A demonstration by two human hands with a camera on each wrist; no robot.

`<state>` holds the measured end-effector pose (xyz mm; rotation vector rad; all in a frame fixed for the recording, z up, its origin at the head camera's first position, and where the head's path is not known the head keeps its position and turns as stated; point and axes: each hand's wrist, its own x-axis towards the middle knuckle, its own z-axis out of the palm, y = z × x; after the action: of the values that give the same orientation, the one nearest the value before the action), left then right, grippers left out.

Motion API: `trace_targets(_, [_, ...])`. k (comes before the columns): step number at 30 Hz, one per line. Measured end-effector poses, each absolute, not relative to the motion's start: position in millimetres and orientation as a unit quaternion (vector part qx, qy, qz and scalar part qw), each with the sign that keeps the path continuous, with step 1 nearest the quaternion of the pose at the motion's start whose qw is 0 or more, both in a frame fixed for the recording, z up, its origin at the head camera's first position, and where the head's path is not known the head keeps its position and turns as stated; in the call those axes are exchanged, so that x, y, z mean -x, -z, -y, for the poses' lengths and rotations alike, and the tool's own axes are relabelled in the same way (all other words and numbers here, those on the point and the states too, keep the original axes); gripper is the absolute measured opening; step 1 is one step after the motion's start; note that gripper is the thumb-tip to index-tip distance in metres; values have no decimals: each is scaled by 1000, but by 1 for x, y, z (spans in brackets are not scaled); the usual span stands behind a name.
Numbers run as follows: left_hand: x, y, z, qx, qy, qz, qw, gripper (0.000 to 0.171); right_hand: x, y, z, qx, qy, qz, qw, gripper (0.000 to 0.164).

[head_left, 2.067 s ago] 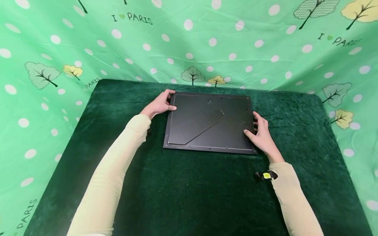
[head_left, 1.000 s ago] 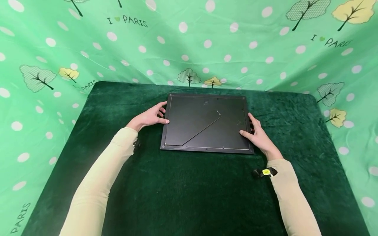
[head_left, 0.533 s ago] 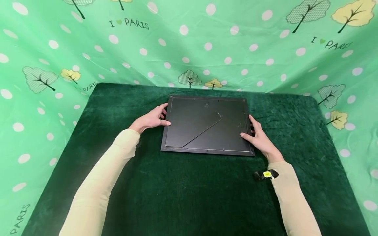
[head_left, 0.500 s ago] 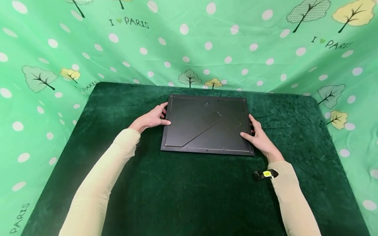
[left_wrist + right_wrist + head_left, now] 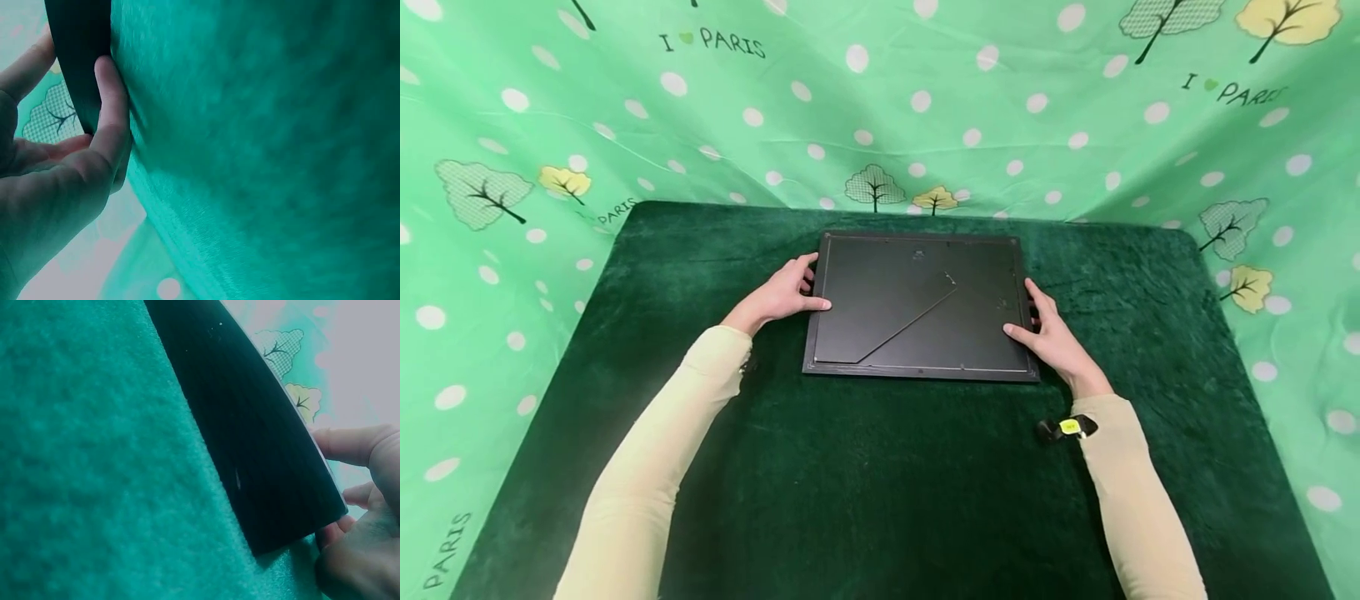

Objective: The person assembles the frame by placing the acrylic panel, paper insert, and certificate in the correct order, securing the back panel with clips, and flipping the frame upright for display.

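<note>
A black picture frame [image 5: 917, 333] lies back side up on the dark green cloth, its diagonal stand flap flat against the backing. My left hand [image 5: 778, 293] grips the frame's left side, thumb over the top edge and fingers along the outer side. In the left wrist view, fingers [image 5: 112, 106] of that hand press on the frame's dark side [image 5: 78, 56]. My right hand [image 5: 1058, 337] holds the right side, its thumb on the backing. The right wrist view has the frame's thick edge [image 5: 237, 425] on the cloth, beside the right hand [image 5: 369, 506]. The frame's front is hidden.
Dark green plush cloth [image 5: 865, 500] covers the table. Behind it and at both sides hangs a light green curtain [image 5: 820, 92] with white dots and trees. A black strap device with a yellow label [image 5: 1070, 427] sits on the right wrist.
My left hand has slid from near the frame's upper left corner toward the middle of its left side. The right hand keeps its place on the right side; the frame lies almost the same.
</note>
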<state>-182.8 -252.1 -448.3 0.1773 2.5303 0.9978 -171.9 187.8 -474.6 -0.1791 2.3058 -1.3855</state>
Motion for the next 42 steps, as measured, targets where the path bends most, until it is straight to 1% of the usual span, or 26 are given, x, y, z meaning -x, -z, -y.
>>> trace_targets(5, [169,449,258,-72,-336,-924,168,77,171,476,-184,63,507,-831,223,90])
trace_targets(8, [156,447,255,-71,-353,-922,144,71,170,477,-185,62,506,-831,223,90])
trace_targets(12, [134,444,236,-91,-353,-927,89,66,170,476,-187,62,498,-838,216,90])
trace_targets(15, [121,442,215,-127,-327,-935,60,54,170,475,-188,61,494,-841,211,89])
trace_targets(17, [116,441,203,-155,-316,-934,63,44,170,474,-189,60,495,-841,209,89])
trace_targets(19, [114,442,194,-186,-308,-930,79,35,170,474,-189,59,496,-840,211,89])
trace_targets(22, [116,445,188,-220,-308,-919,111,28,170,474,-188,61,497,-839,214,90])
trace_targets(25, [119,447,188,-238,-314,-910,127,28,171,474,-187,65,494,-840,216,90])
trace_targets(32, [127,450,189,-273,-308,-903,127,34,172,472,-188,68,488,-844,212,89])
trace_targets(37, [129,451,187,-275,-306,-902,131,28,173,471,-187,69,489,-843,214,89])
trace_targets(42, [129,451,185,-273,-298,-905,130,28,174,473,-187,68,490,-842,217,89])
